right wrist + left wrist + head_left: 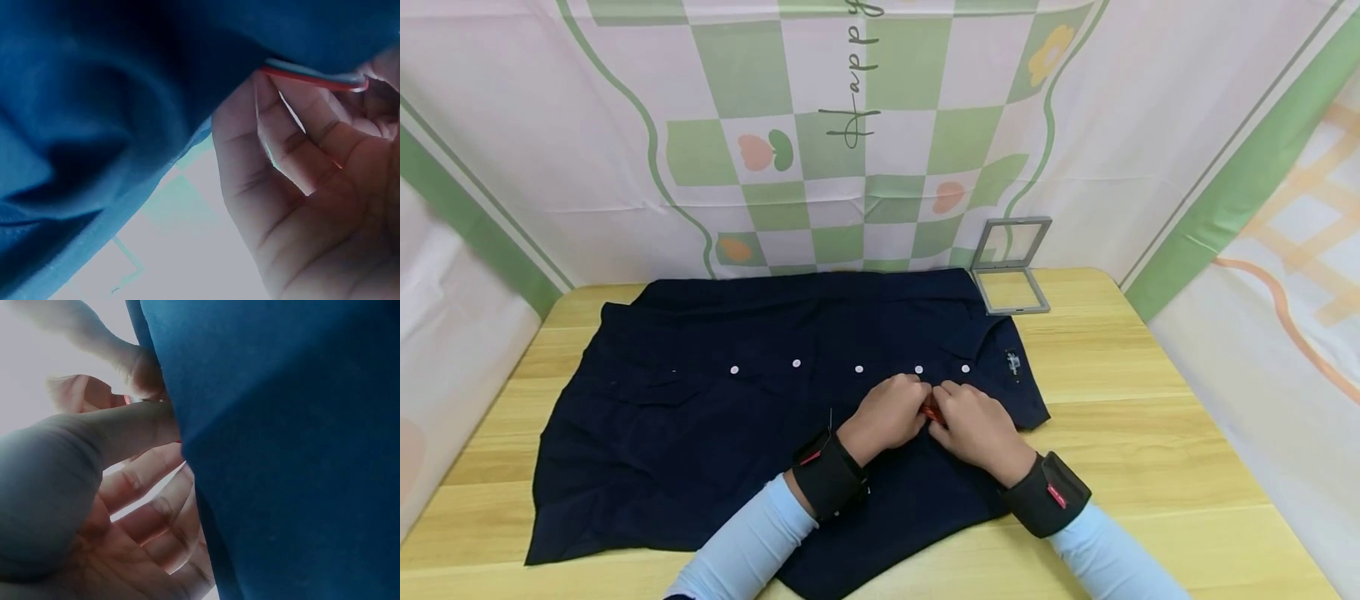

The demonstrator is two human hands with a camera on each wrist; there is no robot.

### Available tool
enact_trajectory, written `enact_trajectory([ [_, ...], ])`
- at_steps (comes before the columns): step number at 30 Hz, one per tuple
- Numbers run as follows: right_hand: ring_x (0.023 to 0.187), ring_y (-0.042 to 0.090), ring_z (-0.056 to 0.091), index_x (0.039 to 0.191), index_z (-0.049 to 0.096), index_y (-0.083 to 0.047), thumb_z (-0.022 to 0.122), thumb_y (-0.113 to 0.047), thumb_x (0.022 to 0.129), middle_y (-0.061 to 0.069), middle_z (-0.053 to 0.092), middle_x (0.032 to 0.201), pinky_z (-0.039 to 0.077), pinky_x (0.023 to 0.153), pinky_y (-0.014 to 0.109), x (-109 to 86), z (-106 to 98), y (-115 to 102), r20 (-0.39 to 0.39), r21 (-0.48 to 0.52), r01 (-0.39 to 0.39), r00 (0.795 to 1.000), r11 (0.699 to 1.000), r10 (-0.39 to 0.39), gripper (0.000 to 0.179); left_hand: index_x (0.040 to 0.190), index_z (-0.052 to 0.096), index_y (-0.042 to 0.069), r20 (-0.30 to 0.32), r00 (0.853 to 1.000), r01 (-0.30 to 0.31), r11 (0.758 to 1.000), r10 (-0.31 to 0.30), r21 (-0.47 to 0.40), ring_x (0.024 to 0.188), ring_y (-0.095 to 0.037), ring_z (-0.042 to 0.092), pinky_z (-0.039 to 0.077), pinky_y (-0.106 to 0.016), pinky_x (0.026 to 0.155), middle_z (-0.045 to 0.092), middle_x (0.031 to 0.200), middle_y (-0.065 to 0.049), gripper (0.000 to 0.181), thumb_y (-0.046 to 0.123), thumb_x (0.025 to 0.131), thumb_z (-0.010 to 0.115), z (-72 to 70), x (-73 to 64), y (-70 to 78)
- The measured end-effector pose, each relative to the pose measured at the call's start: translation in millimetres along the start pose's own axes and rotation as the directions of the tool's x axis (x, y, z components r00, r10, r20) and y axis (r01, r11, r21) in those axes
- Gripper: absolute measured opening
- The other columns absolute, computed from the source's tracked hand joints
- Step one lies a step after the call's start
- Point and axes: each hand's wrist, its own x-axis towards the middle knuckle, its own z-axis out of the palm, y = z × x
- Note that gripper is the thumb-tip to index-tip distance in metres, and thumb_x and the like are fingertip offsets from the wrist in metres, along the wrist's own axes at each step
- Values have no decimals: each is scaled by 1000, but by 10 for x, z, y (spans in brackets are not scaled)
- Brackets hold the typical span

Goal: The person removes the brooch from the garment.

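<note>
Open grey case (1007, 266) at far edge of desk (1120, 392); left hand (889, 412) and right hand (979, 427), grips closed, pinch navy shirt (715, 425) and red object (932, 413); patterned cloth (902, 67) behind.

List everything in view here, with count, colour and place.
table: 1, light wood, under the shirt
shirt: 1, dark navy, spread out
buttons: 5 distinct, white, in a row on the shirt
label: 1, dark and pale, shirt's right end
hinged frame: 1, grey, open, table's back right
red-edged item: 1, between the hands, partly hidden
patterned cloth: count unclear, white, green, peach, around the table
left hand: 1, bare, on the shirt
right hand: 1, bare, beside it
wristbands: 2, black, wrists
sleeves: 2, light blue, forearms
</note>
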Motion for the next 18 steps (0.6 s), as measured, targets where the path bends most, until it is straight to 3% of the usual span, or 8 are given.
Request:
enact_trajectory([
  [6, 60, 11, 39, 85, 63, -5, 74, -12, 81, 1, 47, 73, 35, 54, 23, 0, -29, 44, 55, 109, -3, 998, 994, -3, 14, 81, 63, 11, 2, 1000, 29, 996, -29, -87, 57, -7, 47, 34, -16, 50, 56, 71, -1, 11, 10, 89, 70, 8, 1, -6],
  [11, 62, 9, 40, 92, 63, -4, 74, -7, 80, 1, 48, 77, 35, 56, 22, 2, -75, 111, 106, 207, -6, 994, 978, -16, 17, 95, 67, 10, 31, 998, 58, 991, -54, -121, 69, -11, 58, 42, -17, 56, 65, 88, -5, 8, 10, 89, 71, -1, 13, -7],
  [18, 64, 8, 42, 99, 62, -5, 77, -9, 81, 1, 49, 83, 37, 58, 22, 8, -113, 163, 165, 233, 2, 985, 973, -41, 23, 100, 66, 9, 47, 994, 99, 987, -94, -127, 81, -15, 62, 47, -20, 63, 65, 97, -6, 11, 9, 90, 70, -13, 30, -6],
])
